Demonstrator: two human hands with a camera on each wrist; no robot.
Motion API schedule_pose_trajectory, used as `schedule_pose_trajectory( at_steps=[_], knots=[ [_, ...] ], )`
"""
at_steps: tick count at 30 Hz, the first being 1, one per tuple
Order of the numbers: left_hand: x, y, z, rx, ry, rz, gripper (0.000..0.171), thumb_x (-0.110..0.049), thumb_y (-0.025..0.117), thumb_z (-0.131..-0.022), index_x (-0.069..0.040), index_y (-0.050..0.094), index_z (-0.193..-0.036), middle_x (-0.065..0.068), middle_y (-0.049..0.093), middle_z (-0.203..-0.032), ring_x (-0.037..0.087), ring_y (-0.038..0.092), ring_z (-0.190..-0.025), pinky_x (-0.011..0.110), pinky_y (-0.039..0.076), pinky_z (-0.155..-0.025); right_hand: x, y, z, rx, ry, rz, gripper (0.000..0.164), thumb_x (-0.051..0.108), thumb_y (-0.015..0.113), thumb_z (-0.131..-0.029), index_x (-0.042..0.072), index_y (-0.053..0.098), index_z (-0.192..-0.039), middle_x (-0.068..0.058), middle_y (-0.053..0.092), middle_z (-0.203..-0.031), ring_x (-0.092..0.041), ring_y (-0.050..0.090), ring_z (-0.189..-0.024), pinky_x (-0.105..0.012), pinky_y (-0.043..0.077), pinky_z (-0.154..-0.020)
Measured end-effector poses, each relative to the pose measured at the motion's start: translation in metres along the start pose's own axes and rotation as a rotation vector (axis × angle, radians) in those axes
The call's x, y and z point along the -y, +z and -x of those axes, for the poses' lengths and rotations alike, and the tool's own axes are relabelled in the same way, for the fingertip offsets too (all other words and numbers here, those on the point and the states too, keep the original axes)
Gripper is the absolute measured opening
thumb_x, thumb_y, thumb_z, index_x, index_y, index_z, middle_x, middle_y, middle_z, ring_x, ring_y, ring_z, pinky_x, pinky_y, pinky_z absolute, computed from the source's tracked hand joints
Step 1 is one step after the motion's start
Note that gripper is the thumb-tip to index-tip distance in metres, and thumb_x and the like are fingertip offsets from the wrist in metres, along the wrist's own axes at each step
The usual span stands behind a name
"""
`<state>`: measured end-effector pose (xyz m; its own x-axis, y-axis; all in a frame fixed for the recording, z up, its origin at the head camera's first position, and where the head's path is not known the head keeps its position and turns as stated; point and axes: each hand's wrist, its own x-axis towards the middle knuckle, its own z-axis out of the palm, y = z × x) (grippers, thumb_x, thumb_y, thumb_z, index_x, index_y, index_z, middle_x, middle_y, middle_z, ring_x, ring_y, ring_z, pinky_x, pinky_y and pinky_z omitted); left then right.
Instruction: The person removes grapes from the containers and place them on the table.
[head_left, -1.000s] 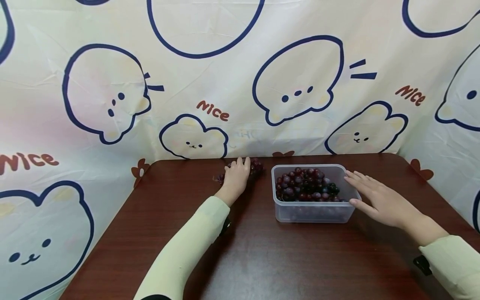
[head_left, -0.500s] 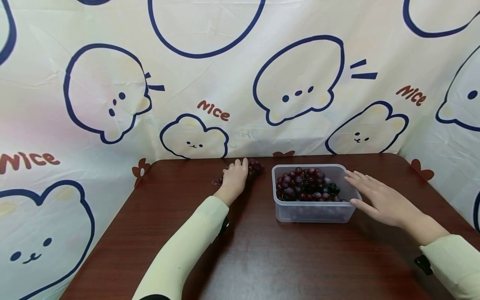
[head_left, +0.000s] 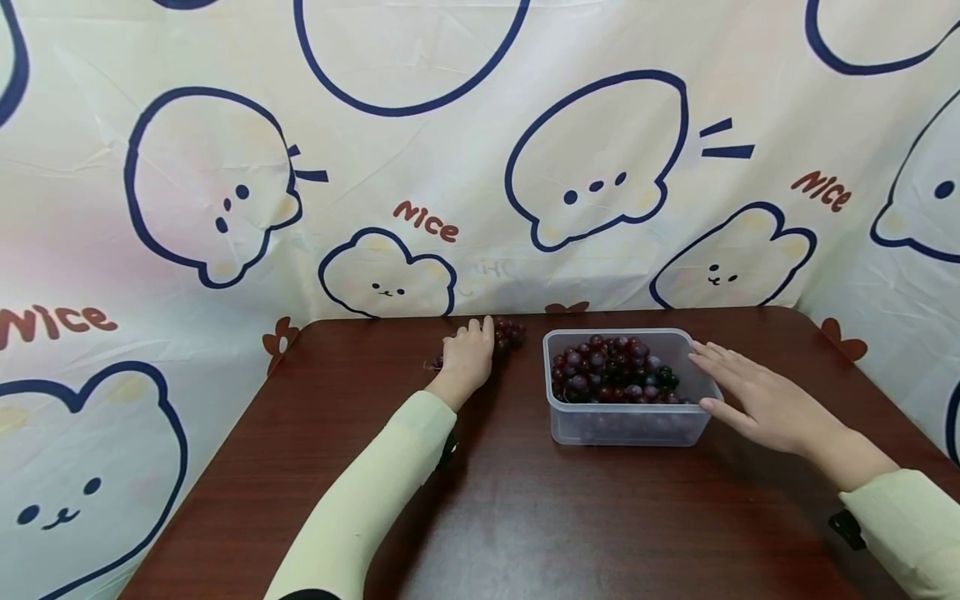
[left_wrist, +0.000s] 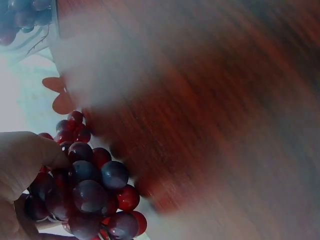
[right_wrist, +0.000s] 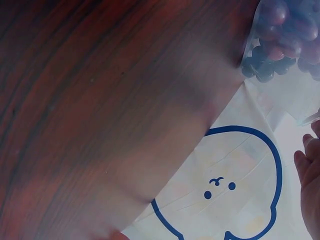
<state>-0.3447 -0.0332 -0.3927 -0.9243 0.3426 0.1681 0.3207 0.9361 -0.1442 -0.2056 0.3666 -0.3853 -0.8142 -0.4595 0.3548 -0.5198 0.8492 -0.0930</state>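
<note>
On the left, a pale backdrop (head_left: 217, 167) printed with blue-outlined cartoon faces rises past the left edge of the brown worktop (head_left: 600, 517) and runs on behind its far edge. A pale sleeve (head_left: 367, 500) reaches from the near edge toward the far one, and at its end the left hand (head_left: 467, 358) grips a bunch of dark red grapes (left_wrist: 90, 195), its thumb bent over them. The bunch is at the far edge, left of that edge's middle; whether its weight rests on the wood cannot be told. Next comes a clear plastic container (head_left: 630, 427), near the far edge, with more dark grapes (head_left: 611, 367) heaped inside. The right hand (head_left: 765, 404) has its fingers stretched out, their tips against the container's right rim without grasping it. Behind it, a second sleeve (head_left: 907, 521) extends over the worktop's right side, a black device (head_left: 847, 530) beside its cuff.
</note>
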Motion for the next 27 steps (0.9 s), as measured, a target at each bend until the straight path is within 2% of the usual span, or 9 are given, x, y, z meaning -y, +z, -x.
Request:
schedule_pose_trajectory(
  at_steps=[7, 15, 20, 27],
  knots=[
    [0.0007, 0.0013, -0.0023, 0.032, 0.006, -0.045, 0.059, -0.023, 0.054, -0.097, -0.005, 0.034, -0.149, 0.018, 0.05, -0.132, 0.034, 0.055, -0.111, 0.053, 0.049, -0.085, 0.0008, -0.0006, 0.0, -0.001, 0.001, -0.003, 0.067, 0.034, 0.066, -0.091, 0.009, 0.042, -0.148, -0.014, 0.034, -0.153, -0.026, 0.025, -0.143, -0.031, 0.014, -0.115],
    [0.0024, 0.0005, -0.0016, 0.062, -0.004, 0.01, 0.064, -0.026, 0.057, -0.096, -0.006, 0.03, -0.151, 0.017, 0.049, -0.131, 0.033, 0.054, -0.111, 0.049, 0.049, -0.082, 0.001, -0.0005, 0.0008, 0.001, 0.004, -0.006, 0.067, 0.034, 0.066, -0.091, 0.009, 0.041, -0.148, -0.015, 0.035, -0.153, -0.026, 0.025, -0.143, -0.028, 0.011, -0.115],
    [0.0046, 0.0012, -0.0027, 0.074, -0.003, 0.028, 0.066, -0.029, 0.057, -0.095, -0.006, 0.029, -0.151, 0.017, 0.047, -0.134, 0.033, 0.053, -0.114, 0.049, 0.048, -0.086, 0.0017, -0.001, 0.0002, 0.005, 0.009, -0.004, 0.066, 0.034, 0.066, -0.091, 0.008, 0.042, -0.147, -0.015, 0.035, -0.153, -0.028, 0.026, -0.143, -0.035, 0.016, -0.115],
    [0.0063, 0.0009, -0.0039, 0.063, 0.005, 0.034, 0.067, -0.031, 0.058, -0.095, -0.007, 0.03, -0.15, 0.017, 0.047, -0.133, 0.034, 0.052, -0.114, 0.05, 0.047, -0.087, 0.0031, -0.0019, -0.0005, 0.01, 0.018, -0.008, 0.066, 0.034, 0.065, -0.091, 0.007, 0.043, -0.147, -0.017, 0.035, -0.152, -0.029, 0.027, -0.142, -0.033, 0.014, -0.115]
  ],
)
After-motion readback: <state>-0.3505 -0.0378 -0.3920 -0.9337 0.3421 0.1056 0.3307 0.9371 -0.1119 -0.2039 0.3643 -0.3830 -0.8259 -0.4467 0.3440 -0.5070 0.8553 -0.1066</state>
